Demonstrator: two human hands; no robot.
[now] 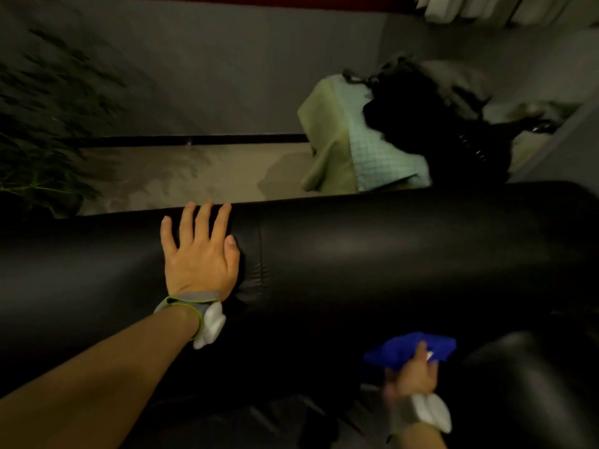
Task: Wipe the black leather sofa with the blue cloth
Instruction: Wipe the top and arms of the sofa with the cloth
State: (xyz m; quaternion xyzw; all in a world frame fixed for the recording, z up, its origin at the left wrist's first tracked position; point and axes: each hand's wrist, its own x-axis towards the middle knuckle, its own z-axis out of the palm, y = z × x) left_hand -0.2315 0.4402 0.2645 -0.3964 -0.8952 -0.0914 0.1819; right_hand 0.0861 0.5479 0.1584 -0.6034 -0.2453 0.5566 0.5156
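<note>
The black leather sofa fills the lower half of the view, its rounded backrest running left to right. My left hand lies flat on top of the backrest with straight, spread fingers reaching over the far edge. My right hand, blurred, is low at the right in front of the backrest and grips the bunched blue cloth. The cloth sits against the lower front of the backrest near the seat cushion.
Behind the sofa lies a strip of pale floor and a grey wall. A green plant stands at the far left. A chair draped with a green cloth and a black bag stands behind the sofa at the right.
</note>
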